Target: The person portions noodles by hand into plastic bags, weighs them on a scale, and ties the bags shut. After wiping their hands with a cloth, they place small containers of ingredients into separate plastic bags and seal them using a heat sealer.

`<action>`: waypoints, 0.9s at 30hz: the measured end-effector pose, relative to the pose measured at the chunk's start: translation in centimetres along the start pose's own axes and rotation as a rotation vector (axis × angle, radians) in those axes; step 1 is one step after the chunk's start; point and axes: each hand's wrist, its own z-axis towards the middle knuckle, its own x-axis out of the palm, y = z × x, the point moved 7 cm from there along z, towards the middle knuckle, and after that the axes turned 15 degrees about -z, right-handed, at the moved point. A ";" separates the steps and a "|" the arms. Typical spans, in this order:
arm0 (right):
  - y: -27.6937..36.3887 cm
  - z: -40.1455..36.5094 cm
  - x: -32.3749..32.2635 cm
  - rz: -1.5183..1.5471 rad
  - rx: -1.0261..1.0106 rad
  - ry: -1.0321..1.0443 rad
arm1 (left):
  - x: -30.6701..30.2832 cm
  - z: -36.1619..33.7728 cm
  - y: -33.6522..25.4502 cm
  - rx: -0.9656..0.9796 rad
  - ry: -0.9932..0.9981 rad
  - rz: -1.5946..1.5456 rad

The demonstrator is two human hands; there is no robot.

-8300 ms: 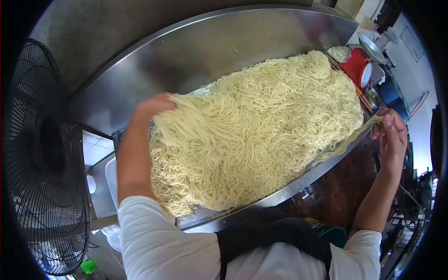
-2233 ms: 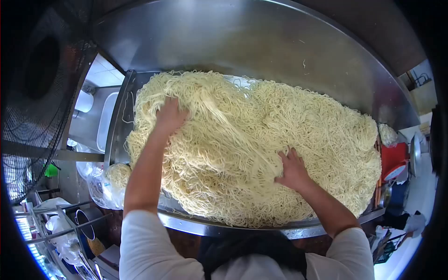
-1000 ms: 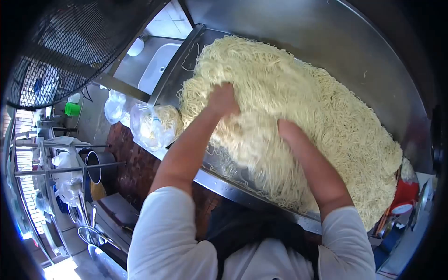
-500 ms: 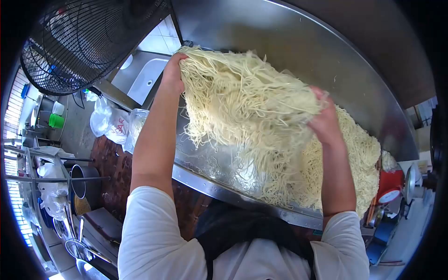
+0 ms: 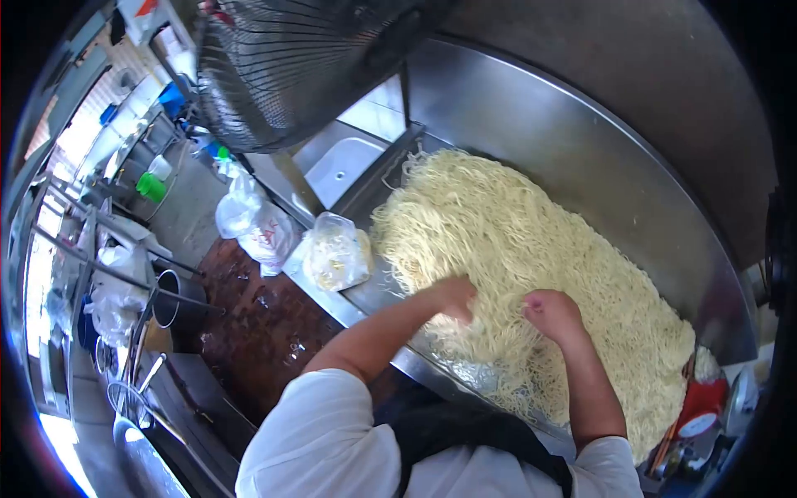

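A long heap of pale yellow noodles (image 5: 498, 224) lies spread over a metal tray table (image 5: 465, 79) with a raised back wall. My left hand (image 5: 457, 297) is at the front part of the heap, its fingers curled down and closed around some noodles, the tips partly hidden. To its right, my right hand (image 5: 552, 314) is closed over the heap, with a bit of noodle at its fingertips. A small space separates the two hands. Some wet metal shows below them, with loose strands on it.
A caged fan (image 5: 290, 75) hangs at the upper left, near a white sink (image 5: 342, 166). Plastic bags (image 5: 336, 253) stand by the tray's left end. A red scale (image 5: 701, 407) is at the right end. Pots and a metal rack (image 5: 91, 249) stand far left.
The lifted sheet of noodles has come down onto the heap, which lies flatter. Both hands moved down toward my body and closer together. The view has shifted left.
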 end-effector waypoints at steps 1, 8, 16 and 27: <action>1.4 0.4 -0.4 -0.207 0.009 -0.117 | -0.5 -0.4 -0.9 -0.011 -0.023 0.015; 4.5 4.1 7.9 -0.669 -0.082 -0.255 | -3.1 -6.2 -1.5 -0.068 0.032 -0.220; 1.9 -1.7 -3.3 0.385 -0.152 -0.281 | -18.2 -16.3 -10.6 0.047 -0.341 -0.558; -0.5 -4.3 -8.5 -0.119 0.029 -0.318 | -16.6 -7.5 -4.7 -0.156 -0.379 0.215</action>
